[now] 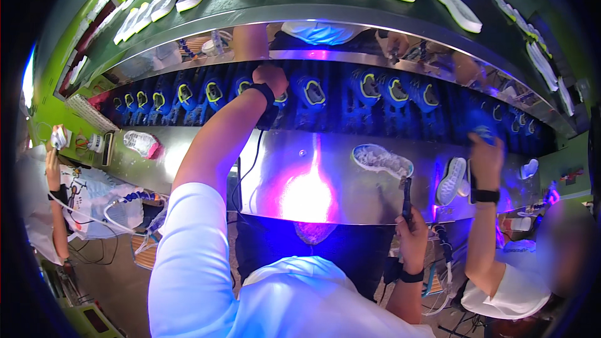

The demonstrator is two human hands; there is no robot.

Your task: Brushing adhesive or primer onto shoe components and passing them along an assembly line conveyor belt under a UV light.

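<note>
The right hand (411,238) is closed around the handle of a dark brush (407,201), which points straight ahead, away from the body. Just beyond the brush's tip, ahead of the right hand and a little to its left, a white sole (382,160) lies on the metal desk (366,203). The brush head is at the sole's near right end; whether it presses on the surface is hard to tell. Seen from the left hand (270,79), the same sole is well off to the right and closer to the body.

The left hand is stretched far forward over a row of blue shoe uppers, directly above one blue upper (281,97) that it partly covers. Its fingers are hidden, so I cannot tell whether they grip that upper or are loose. Another blue upper (313,92) stands just to the right of this hand. A black wristband (265,96) circles the left wrist.

To the right of the right hand, and farther forward, a second sole (451,181) rests on the desk, with a co-worker's hand (487,158) just beyond it.
</note>
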